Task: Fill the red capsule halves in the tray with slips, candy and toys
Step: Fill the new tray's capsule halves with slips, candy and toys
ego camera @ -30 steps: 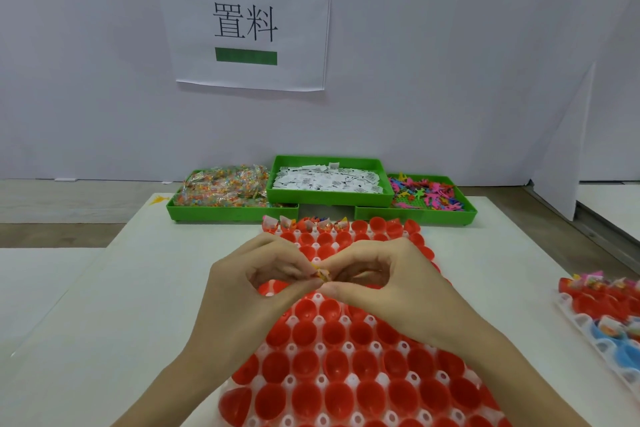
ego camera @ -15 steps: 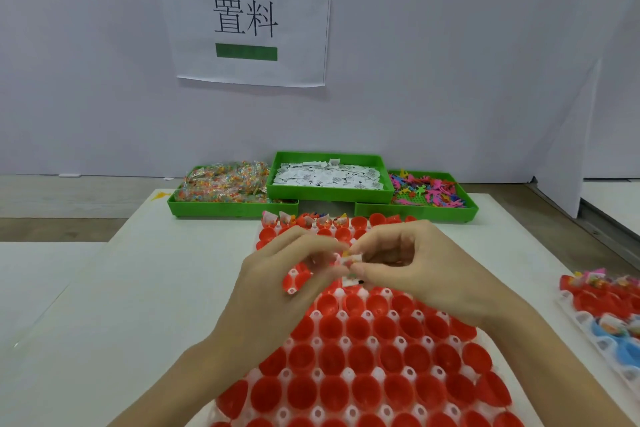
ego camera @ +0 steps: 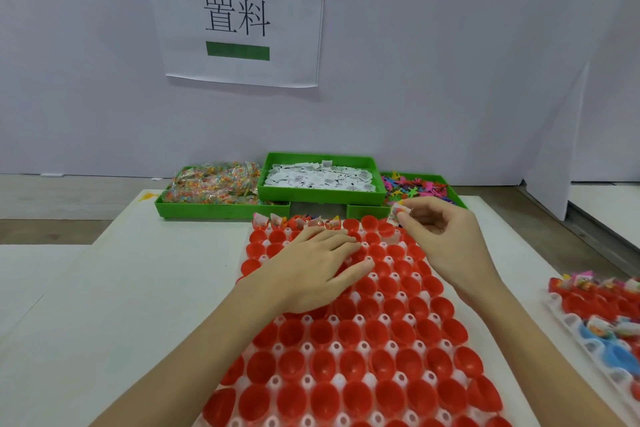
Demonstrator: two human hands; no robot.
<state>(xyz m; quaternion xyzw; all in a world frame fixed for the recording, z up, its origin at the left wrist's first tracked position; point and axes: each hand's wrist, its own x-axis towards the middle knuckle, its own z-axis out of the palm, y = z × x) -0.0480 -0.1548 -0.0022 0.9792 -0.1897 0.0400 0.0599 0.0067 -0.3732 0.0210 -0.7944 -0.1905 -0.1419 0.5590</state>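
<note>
A white tray (ego camera: 401, 296) full of open red capsule halves (ego camera: 356, 364) lies in front of me. Several halves in its far row (ego camera: 298, 221) hold slips, candy and toys. My left hand (ego camera: 318, 267) rests flat on the tray's far left part, fingers straight. My right hand (ego camera: 440, 236) hovers over the tray's far right corner and pinches a small candy packet (ego camera: 395, 213) between thumb and fingers. Three green bins stand behind: candy (ego camera: 214, 184), paper slips (ego camera: 322, 177), colourful toys (ego camera: 419, 187).
A second tray (ego camera: 602, 315) with filled red and blue capsule halves sits at the right edge of the white table (ego camera: 114, 305). A paper sign (ego camera: 239, 14) hangs on the wall behind the bins. A white divider panel (ego camera: 550, 163) stands at the right.
My hands have parted. The left one has dropped flat onto the tray; the right has moved toward the far right corner with the small packet still pinched.
</note>
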